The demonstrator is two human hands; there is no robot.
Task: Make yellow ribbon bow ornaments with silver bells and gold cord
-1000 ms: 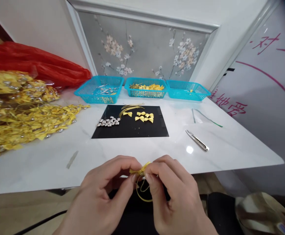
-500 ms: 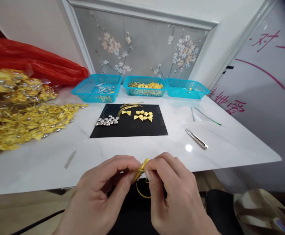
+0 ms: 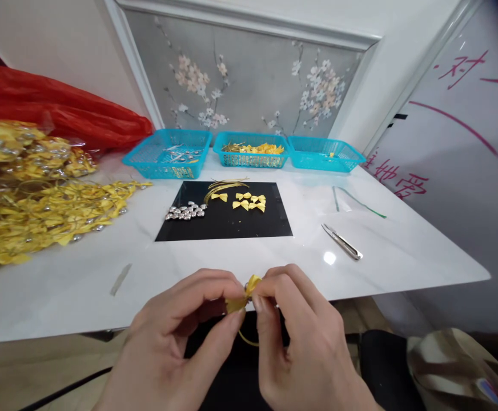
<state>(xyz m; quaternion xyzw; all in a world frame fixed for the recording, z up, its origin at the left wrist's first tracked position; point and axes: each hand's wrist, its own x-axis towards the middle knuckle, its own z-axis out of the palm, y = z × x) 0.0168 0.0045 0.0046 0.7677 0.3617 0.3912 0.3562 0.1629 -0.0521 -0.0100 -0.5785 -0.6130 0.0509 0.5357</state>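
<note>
Between my hands, just off the table's front edge, is a yellow ribbon bow (image 3: 237,303). My left hand (image 3: 184,337) pinches one side of it between thumb and fingers. The other side is gripped by the thumb and forefinger of my right hand (image 3: 304,331). A thin yellow cord (image 3: 248,339) hangs in a loop below the bow. Something small and shiny shows at the bow's middle, mostly hidden by my fingers. Beyond my hands, a black mat (image 3: 219,225) carries several yellow bows (image 3: 249,201), silver beads (image 3: 185,211) and a bundle of yellow cords (image 3: 223,185).
Small silver thread snips (image 3: 342,241) lie right of the mat. Three blue baskets (image 3: 249,160) stand along the wall. A heap of finished yellow bow strings (image 3: 60,220) covers the left, beside a red bag (image 3: 56,105). A grey strip (image 3: 121,279) lies front left.
The bow has turned between my fingers, so its left wing now faces me more openly. My left thumb has shifted slightly right, and less of the cord loop shows.
</note>
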